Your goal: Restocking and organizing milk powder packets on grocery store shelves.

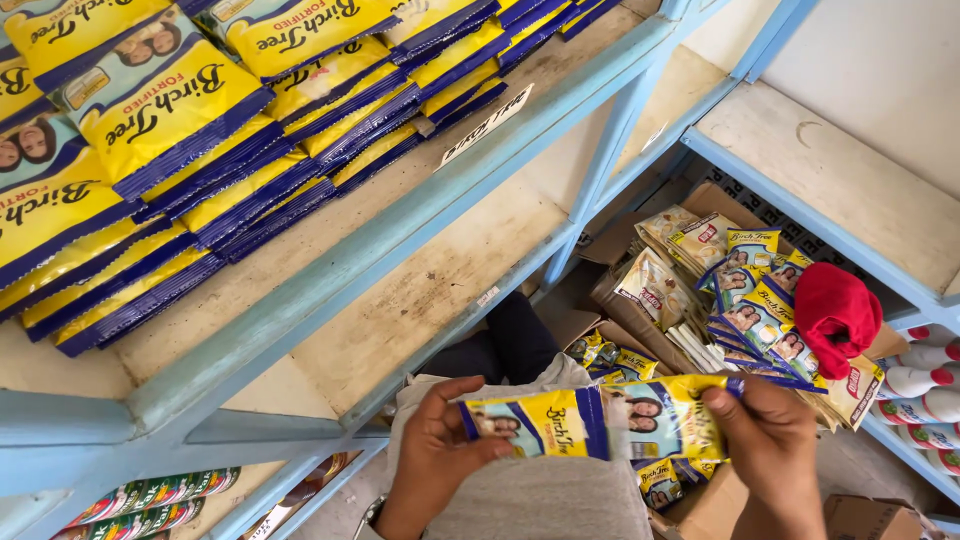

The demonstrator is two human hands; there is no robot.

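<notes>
Sachets [600, 420], yellow and blue and joined in a strip, are held stretched between both hands just above the lap. The left hand [435, 450] is closed on the strip's left end, thumb laid over the front; the right hand [770, 445] is pinched on the right end. The strip is judged light, thin and limp, with a slick foil skin that could slide under loose fingers, so the flat sealed edges and the joins between packets look the best places to be gripped. More sachets are heaped in an open carton [690, 290] just beyond, with a red cloth [835, 315] lying on its right side. Larger yellow packs [190, 130] are stacked on the blue shelf [400, 250] to the upper left. White bottles [925, 385], possibly with red caps, are seen at the right edge. The shelf rail stands close to the left hand.
</notes>
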